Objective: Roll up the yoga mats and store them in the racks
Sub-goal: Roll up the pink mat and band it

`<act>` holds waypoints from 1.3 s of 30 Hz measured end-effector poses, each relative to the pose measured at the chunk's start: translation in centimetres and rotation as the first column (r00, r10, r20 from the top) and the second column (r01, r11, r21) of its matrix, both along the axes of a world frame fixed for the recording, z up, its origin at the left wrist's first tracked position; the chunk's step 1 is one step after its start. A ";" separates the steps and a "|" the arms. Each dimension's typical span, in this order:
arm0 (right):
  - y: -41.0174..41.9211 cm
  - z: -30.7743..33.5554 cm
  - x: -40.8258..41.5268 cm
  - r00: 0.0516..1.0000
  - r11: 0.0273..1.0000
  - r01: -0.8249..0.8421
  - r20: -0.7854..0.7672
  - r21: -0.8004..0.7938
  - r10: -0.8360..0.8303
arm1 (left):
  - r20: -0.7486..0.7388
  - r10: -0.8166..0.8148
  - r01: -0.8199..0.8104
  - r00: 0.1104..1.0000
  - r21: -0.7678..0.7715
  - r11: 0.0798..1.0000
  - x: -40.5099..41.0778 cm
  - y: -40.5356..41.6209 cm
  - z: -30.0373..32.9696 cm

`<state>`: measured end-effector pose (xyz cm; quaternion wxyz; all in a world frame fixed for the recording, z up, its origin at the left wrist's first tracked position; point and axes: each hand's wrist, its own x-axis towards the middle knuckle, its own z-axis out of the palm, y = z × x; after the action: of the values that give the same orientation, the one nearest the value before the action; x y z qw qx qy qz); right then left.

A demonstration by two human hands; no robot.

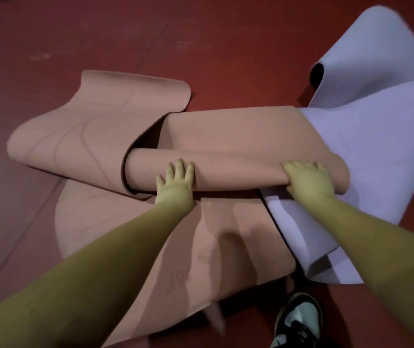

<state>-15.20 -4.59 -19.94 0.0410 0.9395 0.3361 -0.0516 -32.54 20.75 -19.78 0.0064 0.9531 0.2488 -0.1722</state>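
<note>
Both hands (241, 182) on pink mat (226, 136)

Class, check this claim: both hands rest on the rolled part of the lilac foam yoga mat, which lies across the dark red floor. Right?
Not quite. The head view shows the left hand and right hand on the salmon-pink foam yoga mat's roll; the lilac foam yoga mat lies beside it.

A black-and-white shoe (297, 320) on red floor (100, 33).
</note>
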 end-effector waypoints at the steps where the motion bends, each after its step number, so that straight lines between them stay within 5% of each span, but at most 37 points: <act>1: -0.7 2.4 1.2 0.999 1.000 0.002 0.035 0.015 -0.002 | 0.029 0.033 -0.033 0.999 -0.021 0.999 0.5 -0.2 1.0; 6: -6.8 11.9 4.9 0.964 0.998 -0.036 0.264 0.057 0.020 | 0.113 0.052 -0.036 0.992 -0.135 0.990 3.2 -2.4 5.7; 15: -17.3 18.8 -0.3 0.945 0.996 0.068 0.325 -0.061 -0.045 | 0.249 -0.317 0.328 0.915 -0.004 0.945 0.2 -6.0 10.4; 18: -21.5 18.7 -1.1 0.935 0.983 0.162 0.331 -0.091 -0.124 | 0.226 0.028 -0.010 0.974 -0.080 0.997 -1.5 -3.9 10.0; 22: -22.3 16.3 -2.7 0.933 0.948 0.270 0.288 -0.166 -0.215 | -0.013 0.473 -0.449 0.881 -0.334 0.829 -3.3 -1.7 8.3; 27: -17.0 12.6 -5.5 0.960 0.830 0.258 0.036 -0.495 -0.277 | -0.082 0.455 -0.448 0.887 -0.398 0.801 -3.2 -3.9 4.8; 31: -8.0 10.2 -7.6 0.955 0.971 0.133 -0.238 -0.198 -0.180 | -0.015 0.388 -0.368 0.922 -0.351 0.861 -1.7 -5.4 4.0; 34: 0.2 8.3 -8.8 0.706 0.901 0.419 -0.664 0.111 -0.246 | -0.017 0.346 -0.331 0.938 -0.337 0.881 -1.7 -5.4 3.0; 36: 5.0 8.0 -9.1 0.442 0.700 0.685 -0.878 0.200 -0.182 | -0.003 0.338 -0.321 0.941 -0.328 0.889 -3.1 -5.7 2.4; 39: 10.5 7.1 -9.4 0.130 0.441 0.888 -0.991 0.130 0.031 | -0.027 0.314 -0.297 0.949 -0.406 0.864 -6.1 -6.8 0.9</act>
<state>-24.62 5.91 -12.85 -0.5632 0.6955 -0.0615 -0.4419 -38.64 13.99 -18.87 0.2358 0.8827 0.3551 -0.1979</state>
